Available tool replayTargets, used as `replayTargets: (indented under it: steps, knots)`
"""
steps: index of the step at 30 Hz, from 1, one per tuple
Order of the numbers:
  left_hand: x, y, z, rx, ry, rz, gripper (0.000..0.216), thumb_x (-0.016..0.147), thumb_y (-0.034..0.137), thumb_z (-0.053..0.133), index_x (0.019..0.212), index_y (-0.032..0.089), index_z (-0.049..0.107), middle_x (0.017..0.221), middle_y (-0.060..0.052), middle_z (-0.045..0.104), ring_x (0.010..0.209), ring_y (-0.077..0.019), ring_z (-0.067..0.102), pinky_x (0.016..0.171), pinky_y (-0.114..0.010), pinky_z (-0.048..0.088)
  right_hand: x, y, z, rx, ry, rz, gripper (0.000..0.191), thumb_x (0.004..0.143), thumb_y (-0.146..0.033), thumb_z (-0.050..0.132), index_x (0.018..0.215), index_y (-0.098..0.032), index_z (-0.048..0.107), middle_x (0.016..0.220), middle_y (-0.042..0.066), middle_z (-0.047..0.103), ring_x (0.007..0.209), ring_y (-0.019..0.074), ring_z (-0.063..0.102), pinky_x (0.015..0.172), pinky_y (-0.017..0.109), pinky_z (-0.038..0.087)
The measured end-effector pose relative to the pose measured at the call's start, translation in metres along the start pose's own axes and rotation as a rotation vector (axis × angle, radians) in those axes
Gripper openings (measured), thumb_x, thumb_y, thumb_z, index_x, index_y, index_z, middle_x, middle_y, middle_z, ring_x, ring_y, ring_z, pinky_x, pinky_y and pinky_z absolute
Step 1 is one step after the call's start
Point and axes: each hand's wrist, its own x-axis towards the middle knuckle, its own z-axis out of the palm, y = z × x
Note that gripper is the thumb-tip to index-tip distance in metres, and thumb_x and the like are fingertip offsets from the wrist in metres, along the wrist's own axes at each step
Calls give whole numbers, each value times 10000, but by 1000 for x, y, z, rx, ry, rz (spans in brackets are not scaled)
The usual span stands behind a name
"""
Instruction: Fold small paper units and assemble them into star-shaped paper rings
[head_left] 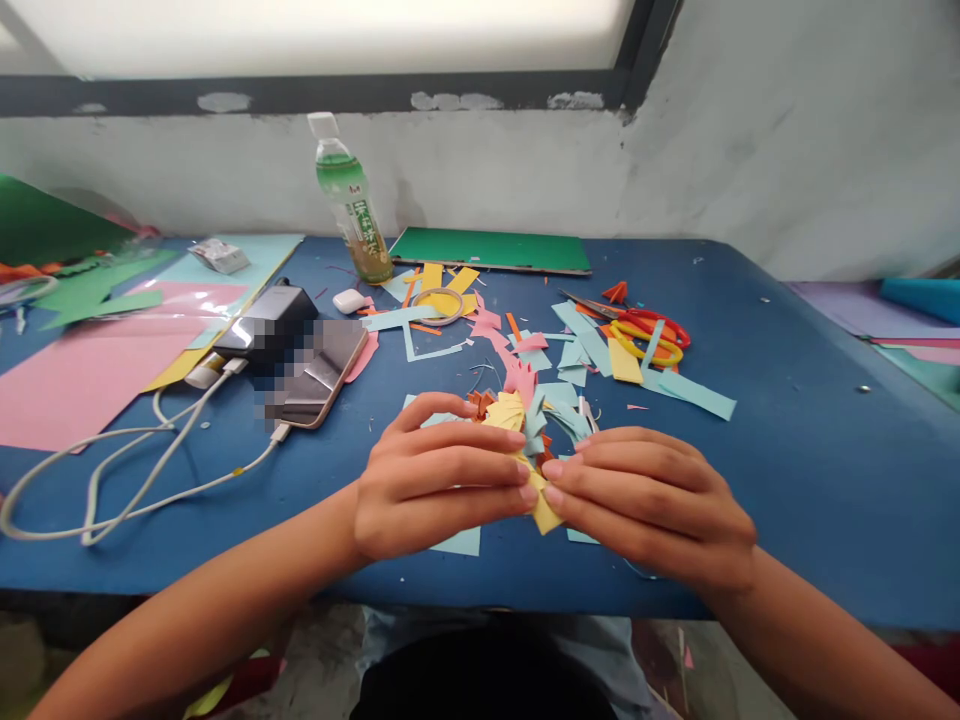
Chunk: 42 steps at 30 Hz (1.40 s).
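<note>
Both hands meet over the front middle of the blue table. My left hand (450,475) pinches a folded yellow paper strip (546,512) from the left, its fingers pressed together. From the right, my right hand (652,500) pinches the same strip with its fingertips. Just behind the fingers, a folded paper chain (506,410) shows yellow, light blue, orange and pink pieces; how it joins the strip is partly hidden. Light blue paper scraps (461,541) lie under and around both hands.
Scissors (649,330) with red and yellow handles lie right of the scraps. A bottle (352,210) stands at the back, beside a green board (491,250). Left are a phone (326,370), a black charger (274,315), a white cable (180,490) and pink paper (97,370).
</note>
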Motion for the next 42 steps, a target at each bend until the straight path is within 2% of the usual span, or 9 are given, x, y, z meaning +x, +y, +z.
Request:
replayTargets:
  steps: [3, 9, 14, 20, 27, 32, 35, 37, 42]
  knots:
    - [0, 0, -1, -8, -8, -17, 100, 854, 137, 588, 815, 206, 648, 763, 26, 729, 824, -134, 697, 802, -307, 522, -2, 0, 3, 45, 45, 60, 149, 845, -85, 565, 849, -179, 681, 824, 7, 739, 757, 108, 662, 751, 186, 557]
    - [4, 2, -3, 25, 7, -37, 134, 857, 164, 586, 763, 236, 649, 678, 49, 702, 749, -140, 704, 755, -307, 548, -8, 0, 14, 137, 95, 100, 134, 826, -85, 592, 920, -145, 666, 944, 36, 728, 938, 123, 642, 768, 235, 544]
    - [1, 1, 0, 55, 51, -35, 158, 838, 166, 606, 740, 283, 644, 678, 78, 695, 716, -135, 703, 736, -316, 570, -4, 1, 18, 100, 75, 155, 136, 851, -126, 573, 876, -218, 670, 889, 0, 736, 891, 148, 674, 758, 290, 539]
    - [0, -1, 5, 54, 103, -68, 122, 862, 162, 580, 784, 234, 638, 703, 42, 709, 710, -139, 705, 760, -338, 544, -2, 2, 13, 68, 120, 193, 62, 830, -222, 618, 882, -226, 651, 895, 38, 735, 837, 167, 677, 776, 319, 534]
    - [2, 0, 2, 72, 87, -47, 140, 861, 173, 585, 755, 248, 639, 684, 62, 705, 700, -133, 704, 729, -314, 541, -4, 2, 14, 100, 132, 185, 76, 841, -165, 606, 846, -218, 659, 846, -6, 740, 751, 127, 680, 751, 300, 523]
    - [1, 0, 1, 62, 52, -27, 124, 851, 146, 584, 794, 238, 644, 731, 47, 710, 752, -131, 699, 785, -307, 527, -4, 2, 15, 100, 148, 189, 96, 862, -183, 587, 818, -222, 663, 830, -22, 740, 750, 127, 676, 749, 312, 511]
    - [2, -1, 2, 33, 46, -64, 102, 850, 150, 570, 837, 231, 630, 787, 19, 716, 706, -129, 688, 830, -348, 515, -3, 2, 13, 69, 160, 172, 75, 850, -188, 607, 823, -226, 665, 822, -24, 741, 734, 126, 669, 727, 299, 510]
    - [3, -3, 3, 15, 31, -91, 92, 844, 147, 565, 851, 219, 621, 795, 4, 717, 666, -122, 676, 862, -365, 499, -3, 3, 12, 63, 167, 164, 56, 839, -192, 624, 827, -224, 667, 812, -16, 741, 722, 128, 665, 708, 291, 510]
    - [2, -6, 4, -22, -9, -46, 84, 811, 122, 595, 858, 182, 631, 774, -27, 716, 673, -125, 673, 887, -338, 465, -3, 3, 16, 150, 189, 203, 36, 821, -184, 644, 842, -192, 673, 804, 28, 739, 721, 138, 651, 682, 300, 500]
